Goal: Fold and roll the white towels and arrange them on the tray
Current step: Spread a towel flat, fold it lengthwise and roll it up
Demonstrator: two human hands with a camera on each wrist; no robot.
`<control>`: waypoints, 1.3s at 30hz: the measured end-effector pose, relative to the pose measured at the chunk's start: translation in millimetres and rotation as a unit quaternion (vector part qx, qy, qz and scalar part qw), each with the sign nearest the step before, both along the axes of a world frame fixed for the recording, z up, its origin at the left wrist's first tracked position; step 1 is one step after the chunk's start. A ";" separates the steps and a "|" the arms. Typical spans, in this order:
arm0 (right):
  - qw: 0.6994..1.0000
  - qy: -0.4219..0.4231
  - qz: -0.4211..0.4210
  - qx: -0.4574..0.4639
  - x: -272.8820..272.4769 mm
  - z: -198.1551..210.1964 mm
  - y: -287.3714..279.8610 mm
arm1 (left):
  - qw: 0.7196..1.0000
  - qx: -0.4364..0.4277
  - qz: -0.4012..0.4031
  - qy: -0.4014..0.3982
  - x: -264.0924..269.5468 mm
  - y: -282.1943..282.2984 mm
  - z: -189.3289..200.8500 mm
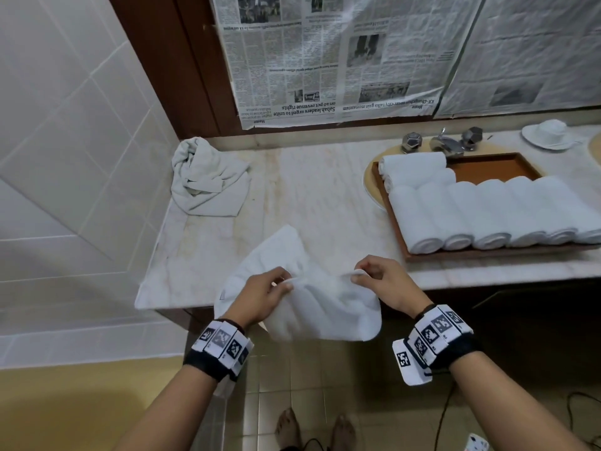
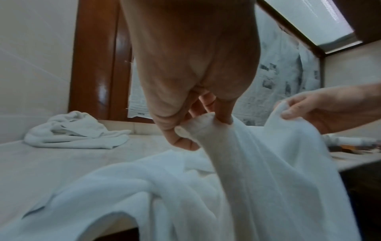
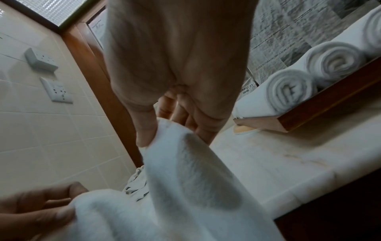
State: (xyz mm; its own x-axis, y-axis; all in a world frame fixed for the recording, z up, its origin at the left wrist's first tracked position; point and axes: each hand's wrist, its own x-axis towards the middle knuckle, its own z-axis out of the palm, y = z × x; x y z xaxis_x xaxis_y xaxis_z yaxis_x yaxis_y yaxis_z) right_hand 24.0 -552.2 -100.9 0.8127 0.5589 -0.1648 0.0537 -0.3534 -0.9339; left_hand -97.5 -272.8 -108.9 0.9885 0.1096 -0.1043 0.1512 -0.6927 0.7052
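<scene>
At the front edge of the surface (image 1: 325, 190) we are pinching a limp white towel (image 1: 309, 307) by two upper corners, left hand (image 1: 260, 296) and right hand (image 1: 385, 281) each closed on one, judging it light, soft, best held at corners, the tray (image 1: 487, 252) of rolled towels (image 1: 487, 213) waiting toward the right edge.

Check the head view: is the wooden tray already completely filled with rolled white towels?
No: the brown wooden tray shows a bare patch of floor at its back, behind the row of rolled white towels.
</scene>
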 end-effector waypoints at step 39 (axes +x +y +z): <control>0.989 -0.117 -0.090 0.005 15.5 28.8 -16.8 | 0.997 0.067 0.034 0.031 -8.2 64.7 65.5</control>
State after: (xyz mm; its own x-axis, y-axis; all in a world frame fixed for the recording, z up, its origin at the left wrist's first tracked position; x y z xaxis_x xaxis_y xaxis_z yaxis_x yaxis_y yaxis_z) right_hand 39.5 -569.0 -72.1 0.9148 0.4014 0.0440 0.2051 -0.3680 -0.9069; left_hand -105.7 -208.1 -43.3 0.9704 0.1930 -0.1449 0.2413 -0.7664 0.5953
